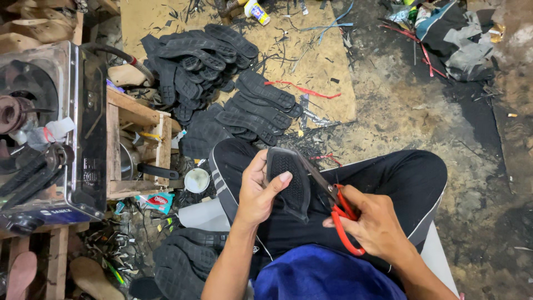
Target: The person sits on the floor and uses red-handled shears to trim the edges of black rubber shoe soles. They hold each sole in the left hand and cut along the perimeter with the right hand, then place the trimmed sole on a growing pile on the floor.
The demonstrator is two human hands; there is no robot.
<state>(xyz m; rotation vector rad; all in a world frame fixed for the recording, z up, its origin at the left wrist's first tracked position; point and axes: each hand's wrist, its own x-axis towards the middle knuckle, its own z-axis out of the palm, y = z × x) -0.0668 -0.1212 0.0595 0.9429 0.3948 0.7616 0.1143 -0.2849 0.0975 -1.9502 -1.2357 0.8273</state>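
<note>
My left hand (256, 191) grips a black rubber shoe sole (290, 182) over my lap, tread side up, thumb across its middle. My right hand (373, 223) holds red-handled scissors (340, 214) with the blades laid along the sole's right edge. I sit cross-legged in black trousers (402, 178) and a blue shirt (322, 275).
A heap of black soles (222, 72) lies on a board ahead, more soles (186, 258) by my left knee. A metal machine (53, 133) and wooden crate (136, 147) stand at left. Rubber offcuts and a small white cup (196, 180) litter the dirt floor.
</note>
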